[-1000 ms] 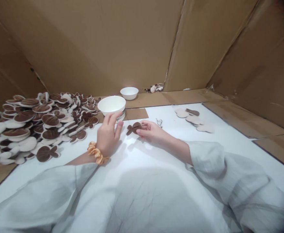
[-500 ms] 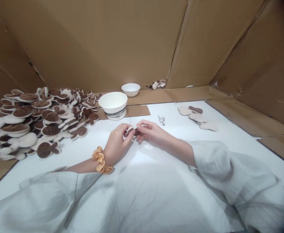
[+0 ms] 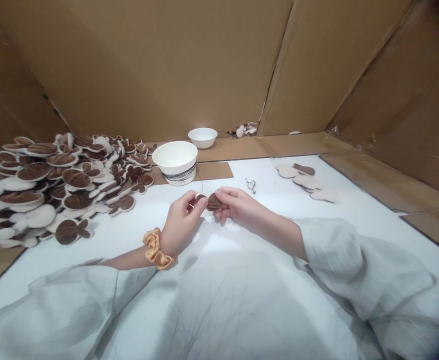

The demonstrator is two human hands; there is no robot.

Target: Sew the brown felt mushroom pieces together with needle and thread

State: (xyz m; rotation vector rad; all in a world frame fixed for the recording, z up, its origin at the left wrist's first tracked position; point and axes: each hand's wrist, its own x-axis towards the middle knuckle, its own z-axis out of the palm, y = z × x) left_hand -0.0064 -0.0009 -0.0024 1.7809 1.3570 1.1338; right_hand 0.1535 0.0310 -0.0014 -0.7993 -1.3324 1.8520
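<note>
A small brown fabric piece [image 3: 213,201] with ear-like lobes is held between both hands just above the white table [image 3: 317,220]. My right hand [image 3: 234,204] pinches its round part from the right. My left hand [image 3: 183,220], with an orange scrunchie [image 3: 153,247] on the wrist, grips the lobed end with thumb and fingertips. Both forearms lie in loose grey sleeves.
A big heap of brown-and-cream fabric pieces [image 3: 50,185] fills the left. A white bowl [image 3: 174,159] stands on a stack behind my hands, a smaller bowl [image 3: 202,137] further back. A metal clasp [image 3: 251,185] and beige cut-outs [image 3: 305,180] lie right. Cardboard walls surround.
My left hand left the white bowl and came across to the brown piece, now gripping its lobed end. The right hand has kept hold of the piece.
</note>
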